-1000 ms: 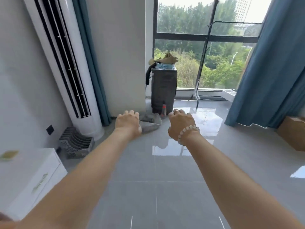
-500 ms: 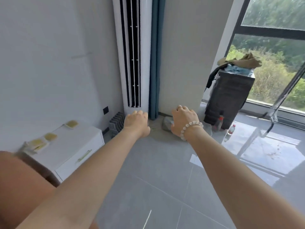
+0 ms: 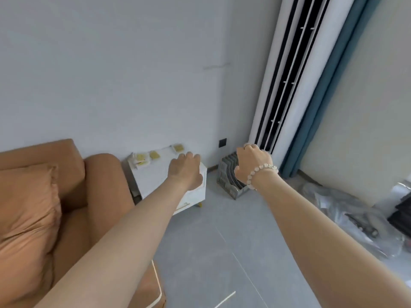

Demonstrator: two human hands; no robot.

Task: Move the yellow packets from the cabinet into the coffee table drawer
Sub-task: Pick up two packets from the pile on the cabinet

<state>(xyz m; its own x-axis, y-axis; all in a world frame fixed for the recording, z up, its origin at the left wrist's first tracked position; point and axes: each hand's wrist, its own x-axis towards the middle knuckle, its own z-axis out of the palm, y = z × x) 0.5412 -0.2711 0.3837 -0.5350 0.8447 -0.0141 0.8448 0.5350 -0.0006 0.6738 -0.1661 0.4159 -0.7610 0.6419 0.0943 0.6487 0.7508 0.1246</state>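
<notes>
Ahead, yellow packets (image 3: 154, 155) atop cabinet (image 3: 155, 177), beyond empty left grip (image 3: 185, 172), untouched.

Packets (image 3: 154, 154) lie on the cabinet (image 3: 153, 175), which stands between the sofa (image 3: 66, 196) at left and file rack (image 3: 229, 181) at right.

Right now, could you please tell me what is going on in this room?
A person stretches both bare arms forward toward a white cabinet that stands beside an orange sofa. Several yellow packets lie on the cabinet's top near the wall, and none has been picked up yet. The left hand shows in front of the cabinet, the right hand in front of a grey file rack on the floor. Both hands hold nothing. No coffee table is in view.
</notes>
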